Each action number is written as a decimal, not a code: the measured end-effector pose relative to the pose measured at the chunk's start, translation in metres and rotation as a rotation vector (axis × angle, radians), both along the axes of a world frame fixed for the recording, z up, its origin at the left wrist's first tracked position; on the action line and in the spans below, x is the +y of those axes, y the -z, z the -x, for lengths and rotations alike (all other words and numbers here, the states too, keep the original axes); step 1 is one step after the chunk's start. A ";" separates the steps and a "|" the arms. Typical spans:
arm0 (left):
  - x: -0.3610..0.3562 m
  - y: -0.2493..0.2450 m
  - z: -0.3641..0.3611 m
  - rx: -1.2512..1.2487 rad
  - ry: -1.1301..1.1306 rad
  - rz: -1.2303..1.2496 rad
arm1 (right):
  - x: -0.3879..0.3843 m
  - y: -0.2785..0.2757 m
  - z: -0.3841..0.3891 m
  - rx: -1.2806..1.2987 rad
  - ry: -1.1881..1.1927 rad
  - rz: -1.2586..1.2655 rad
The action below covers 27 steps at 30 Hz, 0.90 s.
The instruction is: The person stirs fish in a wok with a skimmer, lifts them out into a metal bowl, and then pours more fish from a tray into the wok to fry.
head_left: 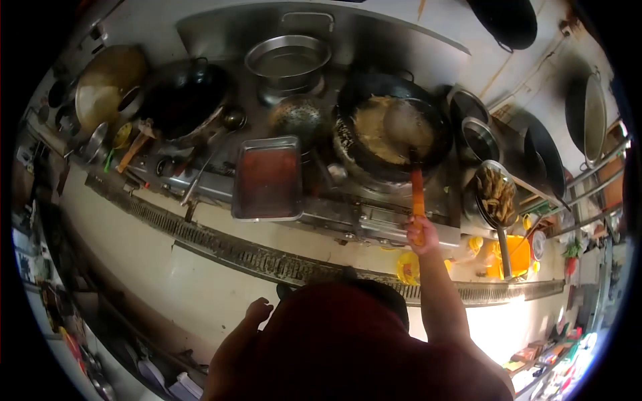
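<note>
My right hand (pixel 421 235) is closed around the orange wooden handle of a skimmer (pixel 417 190). The skimmer's round head lies in a large black wok (pixel 348 144), over pale food in bubbling oil (pixel 374 127). My left hand (pixel 259 311) hangs low beside my body, fingers loosely apart and nothing in it. Ahead of it, a rectangular metal tray (pixel 268 215) with a reddish surface inside rests at the stove's front edge. Between tray and wok sits a round perforated strainer (pixel 297 119).
A metal basin (pixel 287 75) stands at the back, with another dark wok (pixel 184 100) to the left. On the right, a long-handled strainer (pixel 506 250) holds browned fried pieces (pixel 495 194). A yellow container (pixel 408 267) and a floor drain grate (pixel 247 260) lie below the stove.
</note>
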<state>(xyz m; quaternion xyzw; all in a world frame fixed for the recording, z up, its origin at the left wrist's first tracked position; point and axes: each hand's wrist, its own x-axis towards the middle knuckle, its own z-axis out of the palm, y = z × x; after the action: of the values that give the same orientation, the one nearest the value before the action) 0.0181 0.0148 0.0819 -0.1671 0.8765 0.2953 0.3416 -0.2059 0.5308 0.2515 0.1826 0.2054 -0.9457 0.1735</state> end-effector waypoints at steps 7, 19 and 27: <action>-0.017 0.065 -0.018 0.065 -0.230 -0.241 | -0.004 0.000 0.001 -0.006 -0.016 -0.004; 0.003 -0.015 0.006 0.017 0.069 0.032 | -0.002 0.006 0.001 0.009 -0.029 0.000; 0.005 -0.012 0.005 -0.005 0.049 0.036 | -0.001 0.007 0.001 0.063 -0.089 0.015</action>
<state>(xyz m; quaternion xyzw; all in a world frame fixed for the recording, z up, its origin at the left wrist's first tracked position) 0.0127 0.0199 0.0936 -0.1525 0.8845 0.2706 0.3480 -0.2073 0.5295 0.2444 0.1420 0.2118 -0.9438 0.2103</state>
